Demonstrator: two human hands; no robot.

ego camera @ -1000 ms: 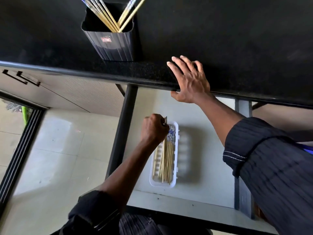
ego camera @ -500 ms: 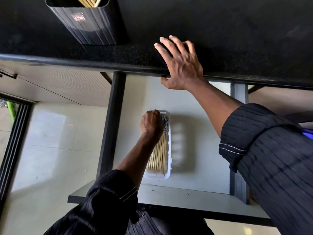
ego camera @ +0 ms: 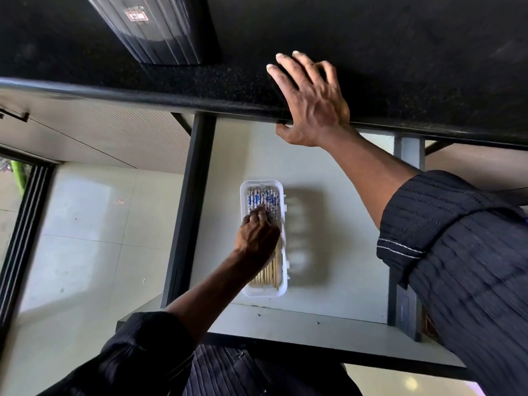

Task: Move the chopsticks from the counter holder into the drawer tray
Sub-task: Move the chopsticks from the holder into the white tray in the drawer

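While the drawer (ego camera: 314, 167) stood pulled out below the counter edge, the left hand (ego camera: 258, 234) reached down into the one white tray (ego camera: 284, 290) lying near the drawer's left side, its fingers (ego camera: 261, 213) curled loosely and resting on top of the chopsticks (ego camera: 264, 197), seemingly to press and level the bundle so it sat flat; whether they pinched any single stick could not be told. Those chopsticks lay side by side lengthwise, blue-patterned ends pointing far, too tightly packed to count. Farther off, the right hand (ego camera: 313, 102) lay flat and spread on the black counter (ego camera: 400, 52), thumb hooked under its rim, holding nothing, probably as a brace while leaning over. At the far left stood a single dark holder (ego camera: 160, 32), a few pale tips just showing at its mouth, so the task looked unfinished.
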